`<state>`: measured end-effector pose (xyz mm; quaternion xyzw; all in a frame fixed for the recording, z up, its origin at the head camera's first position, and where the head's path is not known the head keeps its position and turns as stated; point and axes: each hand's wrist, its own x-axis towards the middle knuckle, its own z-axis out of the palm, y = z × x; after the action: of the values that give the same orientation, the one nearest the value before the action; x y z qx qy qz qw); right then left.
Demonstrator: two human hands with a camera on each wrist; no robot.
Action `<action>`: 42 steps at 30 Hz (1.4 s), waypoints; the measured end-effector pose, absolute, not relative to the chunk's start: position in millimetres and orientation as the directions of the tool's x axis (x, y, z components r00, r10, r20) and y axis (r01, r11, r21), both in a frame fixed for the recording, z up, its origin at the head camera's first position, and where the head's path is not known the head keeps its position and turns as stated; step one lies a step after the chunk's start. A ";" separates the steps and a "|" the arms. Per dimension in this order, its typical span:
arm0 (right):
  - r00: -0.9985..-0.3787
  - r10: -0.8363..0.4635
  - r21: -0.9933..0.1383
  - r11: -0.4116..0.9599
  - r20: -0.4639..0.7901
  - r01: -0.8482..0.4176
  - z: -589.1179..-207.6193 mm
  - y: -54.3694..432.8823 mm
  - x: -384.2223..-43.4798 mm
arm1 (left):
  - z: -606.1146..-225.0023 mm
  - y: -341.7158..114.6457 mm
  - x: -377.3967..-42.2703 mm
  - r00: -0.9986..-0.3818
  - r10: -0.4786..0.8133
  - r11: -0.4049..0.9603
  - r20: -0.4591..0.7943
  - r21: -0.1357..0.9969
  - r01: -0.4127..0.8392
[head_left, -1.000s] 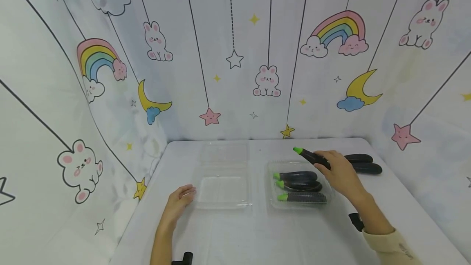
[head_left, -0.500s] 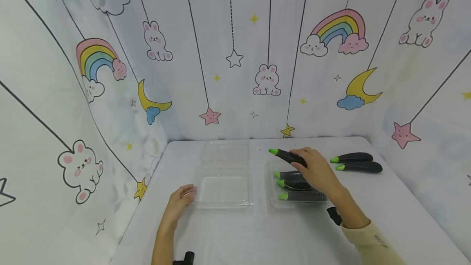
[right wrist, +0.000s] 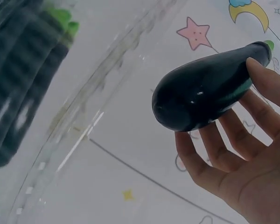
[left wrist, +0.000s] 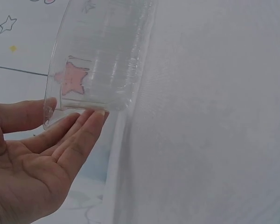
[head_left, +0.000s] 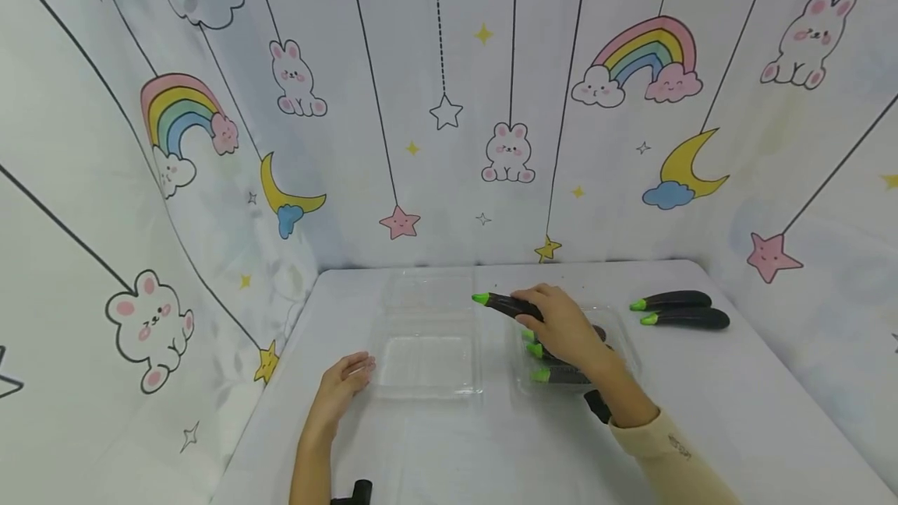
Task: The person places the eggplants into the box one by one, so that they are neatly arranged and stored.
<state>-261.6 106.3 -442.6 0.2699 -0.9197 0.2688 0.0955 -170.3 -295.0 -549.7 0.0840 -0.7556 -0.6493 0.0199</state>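
At a white table (head_left: pixel 519 454), the right hand (head_left: pixel 570 327) grips one elongated black, green-tipped eggplant (head_left: pixel 510 305), the left hand (head_left: pixel 342 382) pinches a clear plastic box (head_left: pixel 429 393); three eggplants (head_left: pixel 560 375) lie boxed, two others (head_left: pixel 686 319) remain far right.

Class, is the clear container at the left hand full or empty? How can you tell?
Empty: in the head view, the clear container at the left hand shows only its bare, see-through bottom.
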 end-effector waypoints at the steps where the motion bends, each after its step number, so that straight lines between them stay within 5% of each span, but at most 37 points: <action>1: -0.837 -0.448 -0.443 0.711 0.314 -0.547 -443.0 103.1 -262.0 | -549.9 -295.3 -170.2 -0.985 -0.152 0.141 -0.082 0.985 -0.104; 42: -0.786 -0.582 -0.357 0.703 0.208 -0.615 -469.0 -10.7 -287.4 | -548.5 -299.1 -171.7 -0.983 -0.145 0.087 -0.117 0.988 -0.131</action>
<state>-287.4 -10.7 -469.0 0.3247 -0.9219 0.2076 0.0400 -171.7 -299.1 -548.5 0.0934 -0.7373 -0.6691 0.0053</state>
